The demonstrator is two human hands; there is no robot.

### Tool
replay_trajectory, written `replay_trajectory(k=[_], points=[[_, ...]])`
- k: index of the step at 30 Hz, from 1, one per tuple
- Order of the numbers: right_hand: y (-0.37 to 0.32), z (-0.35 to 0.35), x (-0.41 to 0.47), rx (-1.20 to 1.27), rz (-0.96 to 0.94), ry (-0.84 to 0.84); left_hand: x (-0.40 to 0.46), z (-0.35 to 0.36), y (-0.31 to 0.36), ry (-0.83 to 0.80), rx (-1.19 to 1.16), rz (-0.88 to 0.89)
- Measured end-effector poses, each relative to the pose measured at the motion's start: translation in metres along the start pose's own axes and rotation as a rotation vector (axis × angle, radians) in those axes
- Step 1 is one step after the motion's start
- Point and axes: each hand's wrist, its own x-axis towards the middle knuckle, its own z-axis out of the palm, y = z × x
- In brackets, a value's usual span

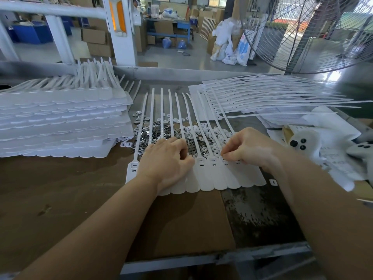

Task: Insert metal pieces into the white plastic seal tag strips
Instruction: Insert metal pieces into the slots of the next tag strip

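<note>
We have a joined row of white seal tag strips [210, 178] under both hands; whether any slot is filled we cannot tell. Our right hand [249, 147] pinches something tiny over a slot, our left hand [167, 160] presses curled on the row. Loose metal pieces [155, 134] lie just beyond our fingers, so plenty remains.

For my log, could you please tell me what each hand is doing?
Left hand: fingers curled, resting on the tag strips.
Right hand: pinching something small, unclear what.
</note>
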Motion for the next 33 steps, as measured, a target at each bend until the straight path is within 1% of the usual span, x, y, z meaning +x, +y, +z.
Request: replay_trajectory(k=[8, 12, 16, 19, 22, 24, 27, 29, 33], points=[[-0.006, 0.002, 0.0, -0.054, 0.043, 0.056, 0.0, 0.0, -0.001, 0.003, 0.0, 0.003], [-0.005, 0.002, 0.001, -0.045, 0.049, 0.052, 0.0, 0.0, -0.001, 0.004, 0.0, 0.001], [-0.003, 0.002, 0.001, 0.01, 0.018, 0.064, -0.001, -0.001, 0.0, 0.001, -0.002, 0.004], [-0.004, 0.009, 0.005, 0.016, -0.072, 0.139, -0.001, -0.001, 0.0, -0.001, 0.0, 0.005], [-0.011, 0.019, 0.008, -0.026, -0.182, 0.245, -0.001, -0.001, 0.001, -0.005, 0.002, 0.005], [-0.018, 0.025, 0.01, -0.073, -0.228, 0.245, 0.0, -0.001, 0.001, -0.001, 0.014, 0.004], [-0.025, 0.035, 0.013, -0.231, -0.204, 0.201, 0.0, 0.0, 0.002, 0.009, 0.017, 0.002], [-0.028, 0.039, 0.015, -0.308, -0.168, 0.206, -0.001, -0.001, 0.002, 0.008, 0.012, 0.004], [-0.029, 0.042, 0.018, -0.294, -0.142, 0.239, -0.001, -0.001, 0.002, 0.004, 0.007, 0.003]])
